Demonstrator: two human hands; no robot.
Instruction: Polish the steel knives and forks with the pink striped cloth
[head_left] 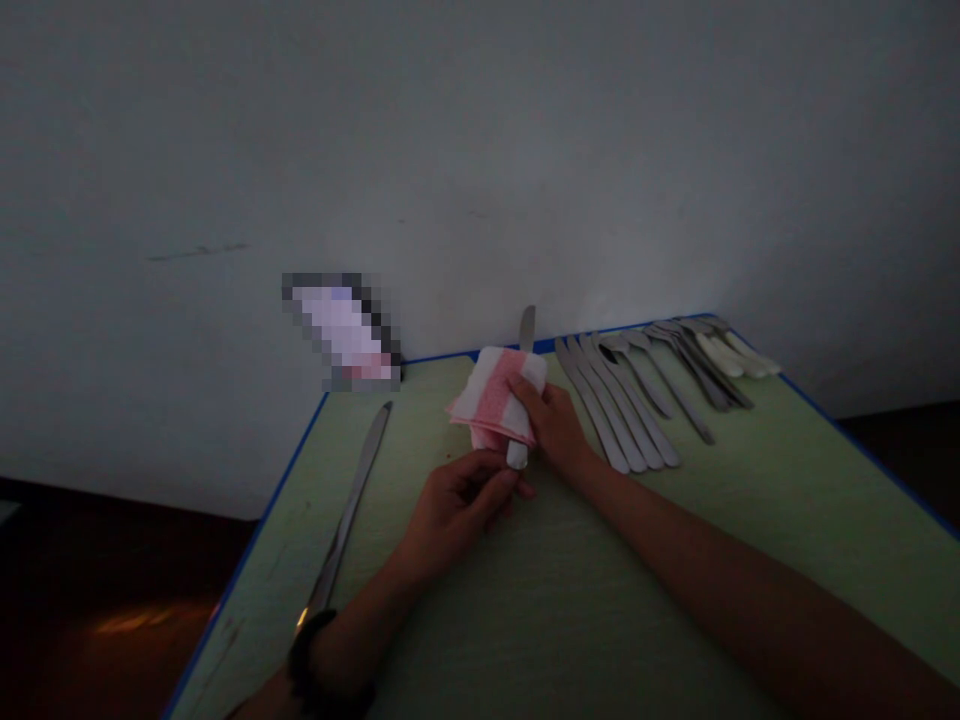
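A table knife (pixel 528 328) stands out from a folded pink-and-white cloth (pixel 492 388), its blade tip above and its handle end below. My right hand (pixel 553 420) grips the cloth around the knife, thumb pressed on top. Just below, my left hand (pixel 466 502) pinches the end of the knife's handle. The middle of the knife is hidden by the cloth. Another table knife (pixel 351 510) lies to the left on the table, its lower end close to my left wrist.
Several knives (pixel 619 405), spoons (pixel 667 385) and forks (pixel 694 365) lie in a row at the right, with white-handled cutlery (pixel 731 355) beyond. A blurred-out phone-like object (pixel 341 325) leans against the wall (pixel 480 150). The green table (pixel 600 590) has a blue edge.
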